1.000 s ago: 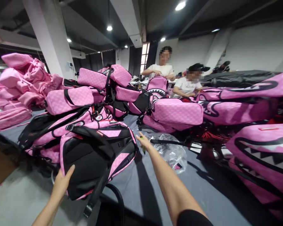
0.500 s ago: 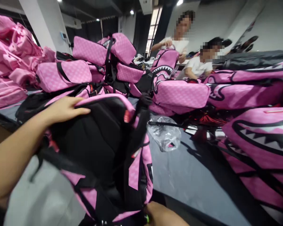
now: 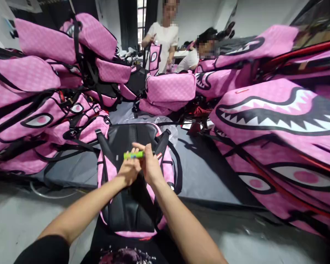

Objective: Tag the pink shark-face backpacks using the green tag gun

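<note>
A pink backpack (image 3: 136,205) with a black padded back panel lies face down at the near edge of the grey table (image 3: 203,176), its straps towards the far side. Above it my left hand (image 3: 128,171) and my right hand (image 3: 150,167) meet, both closed on a slim green pen-like tool (image 3: 134,155) held level between the fingertips. The left fingers pinch its left end, the right fingers its right end.
Heaps of pink shark-face backpacks (image 3: 277,121) crowd the right side, and more backpacks (image 3: 44,91) pile up on the left. A clear plastic bag (image 3: 165,123) lies behind my backpack. Two people (image 3: 165,40) work at the far end of the table.
The backpack was pulled off the pile, swung round and laid flat in front of me. Both hands left it and came together on the green tool.
</note>
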